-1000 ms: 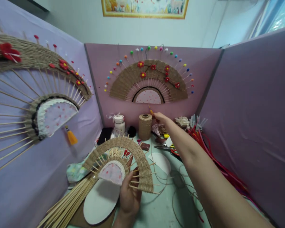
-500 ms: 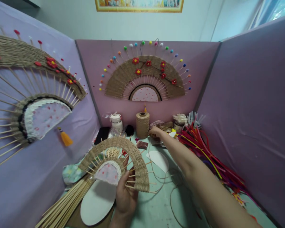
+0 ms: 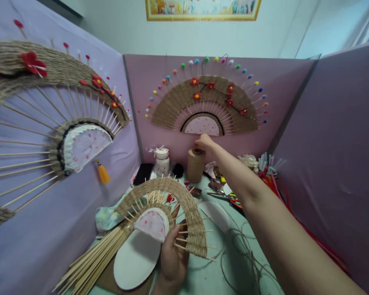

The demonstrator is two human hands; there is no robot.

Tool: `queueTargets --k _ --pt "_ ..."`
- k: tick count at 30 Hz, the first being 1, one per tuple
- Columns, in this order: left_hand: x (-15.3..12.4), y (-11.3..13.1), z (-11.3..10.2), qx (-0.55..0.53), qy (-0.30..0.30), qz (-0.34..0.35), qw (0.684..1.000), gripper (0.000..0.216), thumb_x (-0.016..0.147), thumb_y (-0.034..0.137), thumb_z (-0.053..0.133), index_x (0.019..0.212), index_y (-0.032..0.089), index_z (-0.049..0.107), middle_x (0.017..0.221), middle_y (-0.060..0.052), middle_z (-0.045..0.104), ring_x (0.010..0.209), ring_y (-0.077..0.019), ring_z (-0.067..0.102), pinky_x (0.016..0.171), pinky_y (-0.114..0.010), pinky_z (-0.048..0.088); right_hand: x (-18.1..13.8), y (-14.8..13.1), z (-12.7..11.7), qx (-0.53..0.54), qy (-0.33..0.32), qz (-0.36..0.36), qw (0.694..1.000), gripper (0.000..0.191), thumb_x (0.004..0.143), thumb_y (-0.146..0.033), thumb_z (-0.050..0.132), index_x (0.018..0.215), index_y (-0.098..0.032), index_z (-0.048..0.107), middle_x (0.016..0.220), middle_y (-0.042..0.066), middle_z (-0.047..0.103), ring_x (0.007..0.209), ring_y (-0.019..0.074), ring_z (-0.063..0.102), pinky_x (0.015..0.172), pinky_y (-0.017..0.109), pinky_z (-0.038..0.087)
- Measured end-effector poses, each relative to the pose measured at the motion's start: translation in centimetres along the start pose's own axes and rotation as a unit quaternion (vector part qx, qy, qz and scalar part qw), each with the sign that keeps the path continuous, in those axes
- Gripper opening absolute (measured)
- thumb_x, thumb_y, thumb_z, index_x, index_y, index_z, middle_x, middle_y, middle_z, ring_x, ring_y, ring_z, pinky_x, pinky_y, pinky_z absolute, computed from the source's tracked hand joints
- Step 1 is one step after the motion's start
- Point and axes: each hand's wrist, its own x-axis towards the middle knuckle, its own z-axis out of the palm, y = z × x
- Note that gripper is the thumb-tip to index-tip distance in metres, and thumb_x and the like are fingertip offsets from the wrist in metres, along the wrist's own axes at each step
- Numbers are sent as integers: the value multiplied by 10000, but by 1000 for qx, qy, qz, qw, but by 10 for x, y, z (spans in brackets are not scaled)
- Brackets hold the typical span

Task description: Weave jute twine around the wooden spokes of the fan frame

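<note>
The left hand (image 3: pixel 173 258) is holding a fan (image 3: pixel 192 203), bands woven, stick tips bare. The right hand (image 3: pixel 204 141) is hovering near a twine spool (image 3: pixel 195 169), its grip unclear.

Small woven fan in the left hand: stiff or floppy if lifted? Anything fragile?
Likely fairly stiff: the woven fan shows no obvious sag, though the left hand holds it near one side. Probably light for its size, with open gaps between thin sticks. Those sticks may snag or snap, since their tips poke past the outer edge.
</note>
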Motion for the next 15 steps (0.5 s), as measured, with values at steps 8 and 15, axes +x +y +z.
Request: queueTargets --k 8,15 --pt "1 -1 -1 -7 -19 9 1000 405 656 210 674 1057 152 651 739 -70 709 713 -204 682 586 -250 519 -67 -18 -22 111 59 -211 969 204 736 -296 604 668 -108 646 521 -32 468 523 76 406 518 200 305" --pt "1 0 2 4 -92 7 996 208 680 205 635 867 121 672 780 -91 715 776 -213 682 641 -267 526 -108 76 -118 146 449 -122 873 306 894 -276 368 783 -112 601 689 24 549 668 112 501 620 222 378"
